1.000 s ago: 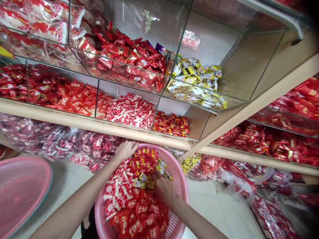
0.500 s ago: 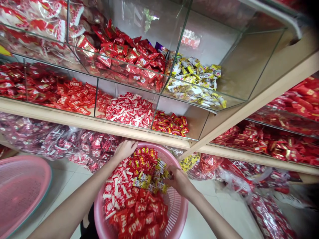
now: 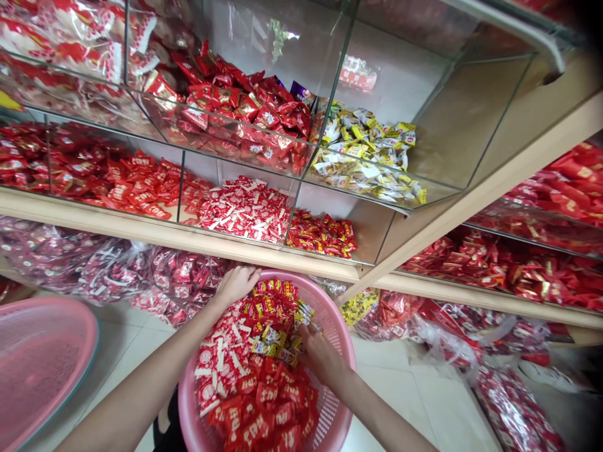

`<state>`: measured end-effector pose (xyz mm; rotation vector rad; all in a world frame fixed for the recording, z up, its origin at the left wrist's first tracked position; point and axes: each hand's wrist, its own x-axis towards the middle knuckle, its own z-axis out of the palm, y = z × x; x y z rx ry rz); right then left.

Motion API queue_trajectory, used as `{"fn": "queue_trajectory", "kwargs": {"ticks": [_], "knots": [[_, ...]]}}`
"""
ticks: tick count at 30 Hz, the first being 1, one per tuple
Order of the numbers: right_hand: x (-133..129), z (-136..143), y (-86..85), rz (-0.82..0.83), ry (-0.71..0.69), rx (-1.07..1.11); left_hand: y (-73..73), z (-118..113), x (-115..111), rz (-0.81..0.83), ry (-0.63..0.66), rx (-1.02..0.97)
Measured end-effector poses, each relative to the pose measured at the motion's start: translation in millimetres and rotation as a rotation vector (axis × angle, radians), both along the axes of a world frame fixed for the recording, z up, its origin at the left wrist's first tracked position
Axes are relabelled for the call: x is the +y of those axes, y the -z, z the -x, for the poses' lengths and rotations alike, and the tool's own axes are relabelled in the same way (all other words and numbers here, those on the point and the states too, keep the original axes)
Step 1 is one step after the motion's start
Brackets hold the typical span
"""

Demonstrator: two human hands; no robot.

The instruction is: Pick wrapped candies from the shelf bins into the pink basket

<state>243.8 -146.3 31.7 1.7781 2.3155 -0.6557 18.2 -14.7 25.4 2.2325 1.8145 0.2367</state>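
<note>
Right now the action is at the basket, below the shelf, with four kinds of sweets in it. The left hand is on the far-left part of the rim, fingers bent over it; their undersides are hidden, so how firmly they grip, I can't tell. Over on the right, the right hand dips inside, fingers curled down at the yellow sweets. Fingertips out of sight there, so whether they pinch any, no telling.

And look at the layout: white-red sweets down the left, red-yellow sweets at the far side, plain red sweets nearest the body, the yellow ones between, touching the neighbouring patches. Each kind lies mostly in its own patch, so the grouping looks largely done. What seems left is on the right: the yellow patch is the smallest, its edge under the right hand is uneven, and bare slotted wall shows beside it.

Up on the shelf, the glass bins hold plenty more, white-red and red-yellow side by side below, yellow above. Well apart on the left, a pink tub stands on the floor.
</note>
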Motion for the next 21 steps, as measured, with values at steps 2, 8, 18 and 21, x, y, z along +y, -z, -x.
{"fn": "queue_trajectory", "kwargs": {"ticks": [2,8,18,21], "knots": [[-2,5,0.4,0.006,-0.006,-0.047,0.3,0,0,-0.003,0.002,0.003],[-1,11,-2.1,-0.069,-0.073,-0.136,3.9,1,1,-0.020,0.013,0.008],[0,19,-10.9,-0.046,-0.044,-0.164,5.1,2,2,-0.029,0.024,0.006],[1,17,-10.6,-0.033,-0.022,-0.158,4.8,2,2,-0.028,0.028,0.004]]}}
